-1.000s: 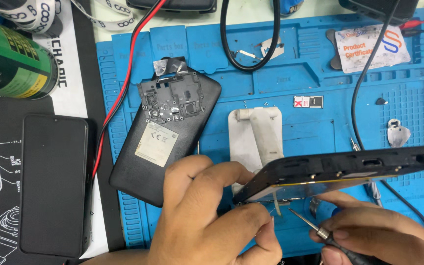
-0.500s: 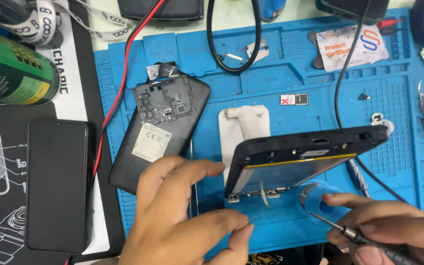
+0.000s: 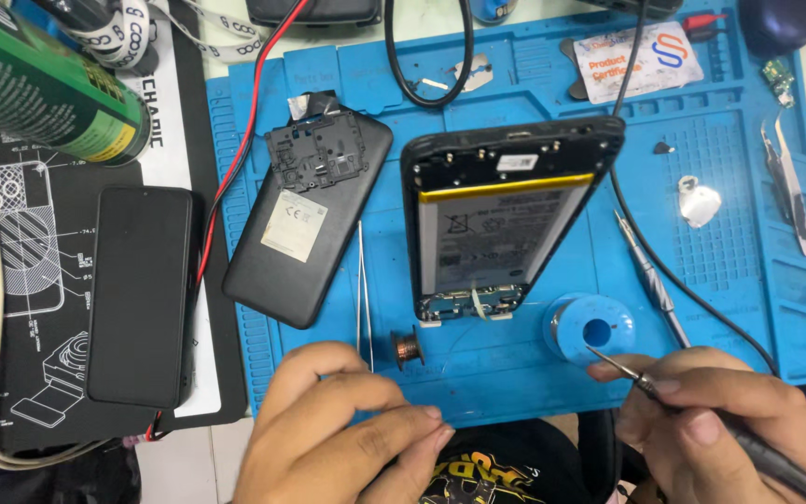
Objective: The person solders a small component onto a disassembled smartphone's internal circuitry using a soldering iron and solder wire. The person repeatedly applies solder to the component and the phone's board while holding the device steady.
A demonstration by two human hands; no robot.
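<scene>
An opened black phone (image 3: 506,224) lies flat on the blue mat (image 3: 739,308), with its battery and boards facing up. My left hand (image 3: 347,434) rests at the mat's front edge with its fingers loosely curled; I see nothing in it. It is close to a small copper wire spool (image 3: 409,348) and thin tweezers (image 3: 363,280). My right hand (image 3: 711,420) grips a pointed tool (image 3: 619,366) with a dark handle. The tip of the tool hovers just below a blue solder spool (image 3: 595,329). A black back cover (image 3: 310,224) lies to the left of the phone.
A second black phone (image 3: 139,294) lies on the dark mat at left. A green can (image 3: 39,84) lies at top left, beside a red cable (image 3: 240,154). A black cable loop (image 3: 426,65), a card (image 3: 641,61), a screwdriver (image 3: 650,275) and tweezers (image 3: 790,187) sit on the blue mat.
My left hand held the opened phone tilted up on its edge. The phone now lies flat, battery up, and that hand has let go and drawn back to the mat's front edge.
</scene>
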